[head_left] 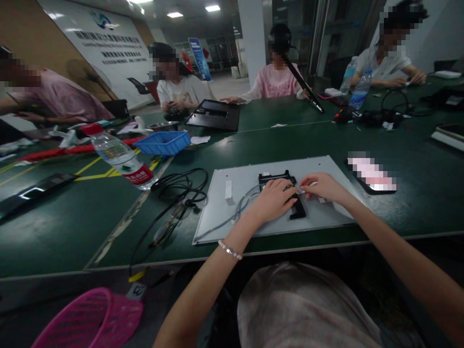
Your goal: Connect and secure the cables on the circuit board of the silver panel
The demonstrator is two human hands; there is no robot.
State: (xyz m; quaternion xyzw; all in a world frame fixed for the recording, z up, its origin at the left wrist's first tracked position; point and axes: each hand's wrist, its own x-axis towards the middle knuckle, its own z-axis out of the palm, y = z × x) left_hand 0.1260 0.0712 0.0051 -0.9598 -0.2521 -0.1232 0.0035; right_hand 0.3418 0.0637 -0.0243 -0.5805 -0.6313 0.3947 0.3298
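Observation:
A light grey panel (pixel 319 166) lies on the green table near its front edge. On it sits a black bracket-like part (pixel 297 209), partly covered by my left hand (pixel 274 200), whose fingers rest over it. Close to the bracket's right side, my right hand (pixel 319 187) pinches a small whitish piece (pixel 300 190) between thumb and fingertips. Thin grey cables (pixel 239 212) run from the bracket to the panel's lower left. A small white strip (pixel 228 190) lies on the panel's left part. What is under my left fingers is hidden.
Left of the panel are black cables (pixel 181 186), glasses (pixel 166 229), a water bottle (pixel 123 162) and a blue tray (pixel 163 143). A phone (pixel 371 175) lies to the right. A pink basket (pixel 90 319) stands below the table. Several people sit around the table.

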